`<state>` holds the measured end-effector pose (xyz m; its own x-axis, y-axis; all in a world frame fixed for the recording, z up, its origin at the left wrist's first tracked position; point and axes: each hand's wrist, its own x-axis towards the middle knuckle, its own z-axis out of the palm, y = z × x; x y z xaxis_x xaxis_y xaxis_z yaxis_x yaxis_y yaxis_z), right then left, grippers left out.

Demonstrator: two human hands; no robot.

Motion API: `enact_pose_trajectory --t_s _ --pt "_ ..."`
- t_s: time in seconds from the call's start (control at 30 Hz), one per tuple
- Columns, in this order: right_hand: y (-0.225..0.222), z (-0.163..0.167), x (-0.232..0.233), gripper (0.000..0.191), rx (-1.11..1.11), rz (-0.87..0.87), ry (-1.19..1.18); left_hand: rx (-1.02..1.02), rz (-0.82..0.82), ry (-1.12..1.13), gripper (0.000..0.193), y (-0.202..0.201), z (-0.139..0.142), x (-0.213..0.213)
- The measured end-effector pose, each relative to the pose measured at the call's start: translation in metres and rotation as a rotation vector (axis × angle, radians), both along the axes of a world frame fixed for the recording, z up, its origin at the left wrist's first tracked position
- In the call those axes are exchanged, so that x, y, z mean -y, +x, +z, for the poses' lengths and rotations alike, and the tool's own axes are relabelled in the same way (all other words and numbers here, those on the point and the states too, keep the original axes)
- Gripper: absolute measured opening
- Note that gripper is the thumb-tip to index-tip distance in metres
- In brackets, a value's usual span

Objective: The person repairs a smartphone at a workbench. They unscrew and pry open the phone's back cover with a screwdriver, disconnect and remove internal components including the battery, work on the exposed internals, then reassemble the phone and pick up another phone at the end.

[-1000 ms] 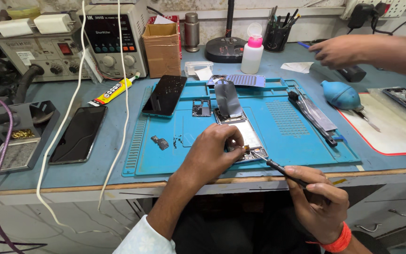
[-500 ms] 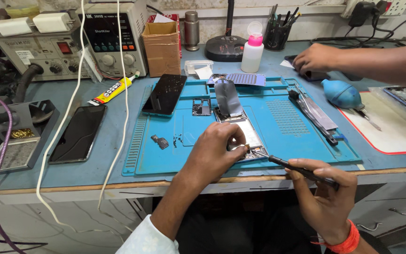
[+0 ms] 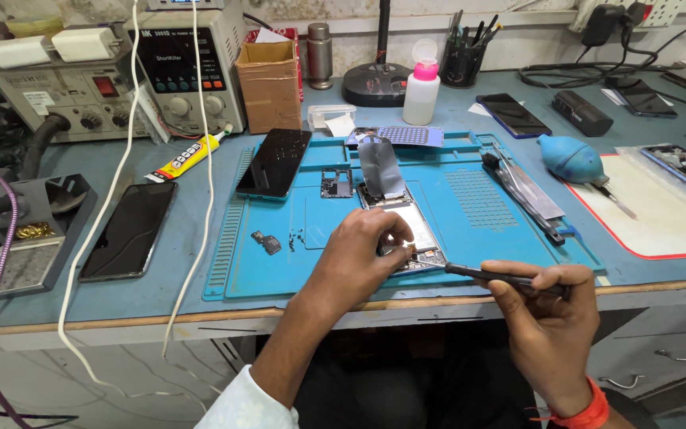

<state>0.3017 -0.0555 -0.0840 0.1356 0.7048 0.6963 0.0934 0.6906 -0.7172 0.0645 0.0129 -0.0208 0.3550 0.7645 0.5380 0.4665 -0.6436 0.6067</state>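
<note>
An opened phone body [image 3: 406,226] lies on the blue work mat [image 3: 486,230], its grey back panel [image 3: 380,165] folded up behind it. My left hand [image 3: 363,254] rests on the phone's near end, fingers pinched against its lower edge. My right hand [image 3: 545,318] holds a thin black screwdriver [image 3: 478,274] nearly level, its tip at the phone's bottom corner beside my left fingers. Small removed parts [image 3: 267,242] and a small board [image 3: 335,183] lie on the mat to the left.
Two dark phones [image 3: 275,163] [image 3: 130,230] lie at left, near a glue tube [image 3: 186,159], a power supply [image 3: 188,67] and white cables [image 3: 200,183]. A blue air blower [image 3: 572,159], black tools [image 3: 522,195], a white mat [image 3: 660,210], a pump bottle [image 3: 421,91] and a cardboard box [image 3: 269,83] sit behind.
Another person's arm at the back right has withdrawn out of view. My right hand has shifted slightly, keeping the screwdriver tip at the phone's bottom corner. My left hand stays on the phone.
</note>
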Motion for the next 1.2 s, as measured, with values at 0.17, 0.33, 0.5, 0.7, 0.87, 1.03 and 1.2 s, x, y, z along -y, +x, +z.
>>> enact_pose_trajectory --t_s 0.17,0.33,0.5,0.7,0.87,1.03,1.2 --pt "-0.001 0.006 -0.002 0.041 0.038 -0.059 0.067 0.024 -0.004 -0.015 0.012 -0.001 0.0 0.0" --pt "0.006 0.006 0.002 0.047 0.123 -0.07 0.119 -0.013 0.026 -0.043 0.011 0.001 0.0 0.001" --pt "0.004 -0.007 0.0 0.05 0.226 -0.054 0.226 0.001 0.028 -0.042 0.012 0.001 0.003 0.003" --pt "0.002 -0.014 -0.001 0.051 0.282 -0.076 0.281 0.004 0.03 -0.038 0.012 0.002 0.003 0.003" --pt "-0.008 -0.019 0.004 0.047 0.398 -0.182 0.432 0.009 0.013 -0.003 0.012 0.001 0.002 0.002" --pt "-0.014 -0.023 0.009 0.039 0.511 -0.253 0.553 -0.005 0.02 -0.011 0.011 0.001 0.001 0.001" --pt "-0.018 -0.027 0.011 0.036 0.558 -0.277 0.552 0.012 0.01 0.007 0.009 0.001 -0.001 0.001"
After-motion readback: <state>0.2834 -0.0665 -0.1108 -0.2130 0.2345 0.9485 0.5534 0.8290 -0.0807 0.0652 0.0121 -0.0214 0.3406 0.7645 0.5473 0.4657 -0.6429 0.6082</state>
